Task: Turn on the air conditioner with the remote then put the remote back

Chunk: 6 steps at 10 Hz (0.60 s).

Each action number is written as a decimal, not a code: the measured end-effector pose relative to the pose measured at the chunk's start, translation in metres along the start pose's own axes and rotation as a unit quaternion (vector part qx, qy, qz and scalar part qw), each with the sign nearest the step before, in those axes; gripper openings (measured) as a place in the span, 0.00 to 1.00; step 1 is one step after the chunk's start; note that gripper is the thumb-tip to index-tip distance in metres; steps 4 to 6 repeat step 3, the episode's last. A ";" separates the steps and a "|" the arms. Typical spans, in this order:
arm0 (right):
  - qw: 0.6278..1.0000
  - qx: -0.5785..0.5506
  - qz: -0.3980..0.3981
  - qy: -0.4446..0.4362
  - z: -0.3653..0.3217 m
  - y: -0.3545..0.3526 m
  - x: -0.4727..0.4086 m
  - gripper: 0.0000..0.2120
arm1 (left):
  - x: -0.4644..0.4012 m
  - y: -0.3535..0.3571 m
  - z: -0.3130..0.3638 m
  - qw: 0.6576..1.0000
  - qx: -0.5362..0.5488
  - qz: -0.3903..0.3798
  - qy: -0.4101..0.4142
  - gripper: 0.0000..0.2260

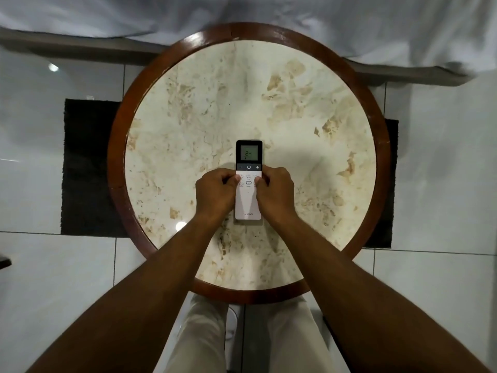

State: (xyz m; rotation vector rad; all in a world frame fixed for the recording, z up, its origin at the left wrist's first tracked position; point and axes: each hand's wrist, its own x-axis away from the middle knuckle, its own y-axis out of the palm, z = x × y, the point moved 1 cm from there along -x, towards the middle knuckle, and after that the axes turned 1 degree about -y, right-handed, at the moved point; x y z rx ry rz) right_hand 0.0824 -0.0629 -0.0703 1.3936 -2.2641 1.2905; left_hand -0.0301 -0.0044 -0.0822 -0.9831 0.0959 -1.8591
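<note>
Both thumbs are pressed on the button rows; fingers are curled along the sides of the remote (248,181), pinched between left hand (215,193) and right hand (277,193). Remote is laid flat near the centre of the round table (188,103), display lit at 24. Switching-on is judged possibly done; release is left. Bare marble is seen all round, rim well apart.
</note>
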 end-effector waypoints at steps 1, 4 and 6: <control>1.000 0.012 0.002 -0.004 0.001 0.002 -0.001 0.15 | -0.002 0.001 -0.002 1.000 0.009 -0.004 0.002 0.06; 1.000 0.009 0.021 -0.005 -0.004 -0.005 0.004 0.07 | 0.008 -0.010 0.006 0.997 -0.055 -0.006 0.054 0.08; 1.000 0.009 0.021 -0.005 -0.004 -0.005 0.004 0.07 | 0.008 -0.010 0.006 0.997 -0.055 -0.006 0.054 0.08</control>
